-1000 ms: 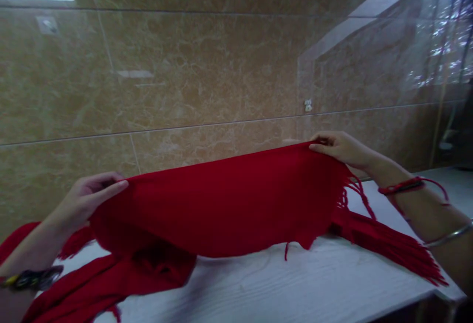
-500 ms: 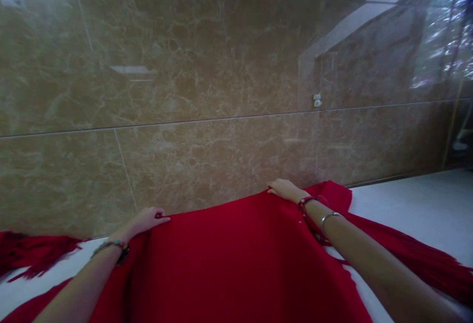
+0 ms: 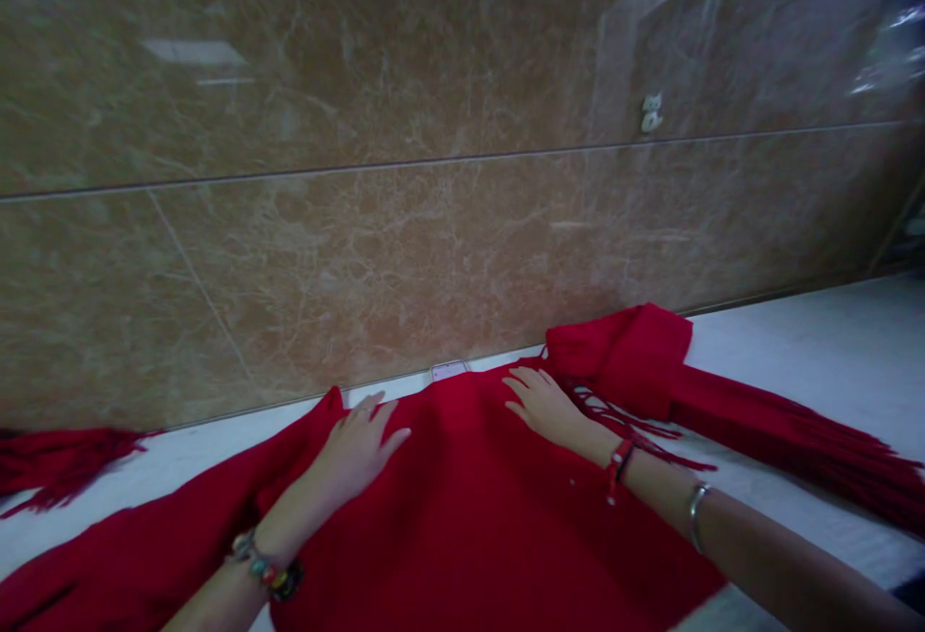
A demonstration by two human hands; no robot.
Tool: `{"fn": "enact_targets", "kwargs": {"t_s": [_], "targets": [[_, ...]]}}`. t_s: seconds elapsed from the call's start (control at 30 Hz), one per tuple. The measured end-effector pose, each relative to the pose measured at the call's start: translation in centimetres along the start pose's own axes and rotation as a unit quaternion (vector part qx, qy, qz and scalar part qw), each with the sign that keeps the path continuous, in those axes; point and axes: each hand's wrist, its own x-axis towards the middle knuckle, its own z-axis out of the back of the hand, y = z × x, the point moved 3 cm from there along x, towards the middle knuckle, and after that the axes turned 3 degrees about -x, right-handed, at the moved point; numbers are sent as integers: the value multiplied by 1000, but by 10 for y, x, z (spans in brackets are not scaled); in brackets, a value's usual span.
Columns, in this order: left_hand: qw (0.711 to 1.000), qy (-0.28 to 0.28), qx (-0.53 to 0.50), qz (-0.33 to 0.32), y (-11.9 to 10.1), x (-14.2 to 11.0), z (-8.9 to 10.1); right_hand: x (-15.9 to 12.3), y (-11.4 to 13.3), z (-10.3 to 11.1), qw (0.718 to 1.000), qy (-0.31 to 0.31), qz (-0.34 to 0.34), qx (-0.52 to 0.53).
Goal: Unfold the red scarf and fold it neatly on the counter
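A red fringed scarf point(image 3: 462, 516) lies spread over the white table point(image 3: 809, 362). My left hand point(image 3: 357, 454) rests flat on the cloth near its far edge, fingers stretched out and apart. My right hand point(image 3: 541, 403) also lies flat and open on the scarf, a little to the right, beside a folded-over red corner point(image 3: 621, 353) with tassels. Beaded bracelets sit on my left wrist; a red cord and a metal bangle sit on my right.
A brown marble-tiled wall point(image 3: 405, 179) rises right behind the table. A small pale object point(image 3: 449, 370) peeks out at the wall behind the scarf. Red tassels point(image 3: 65, 463) trail at far left and long fringe point(image 3: 816, 449) runs to the right.
The scarf went from held up in the air to lying on the table. Both hands let go of its edge, moved closer together and now lie flat on the cloth.
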Motion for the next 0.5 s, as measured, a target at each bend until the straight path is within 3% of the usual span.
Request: {"fn": "enact_targets", "kwargs": {"t_s": [0.07,0.17,0.33,0.5], "targets": [[997,54,-40,34,-24,-9,-23,-17,0,-9,998,38,2,40],[992,76,-48,83,-32,-17,-49,-29,0,-16,994,76,-12,77],[997,55,-12,58,-4,-27,-56,-33,15,-10,993,75,-38,85],[999,35,-11,31,30,-36,-54,-42,42,-2,990,79,-20,112]]}}
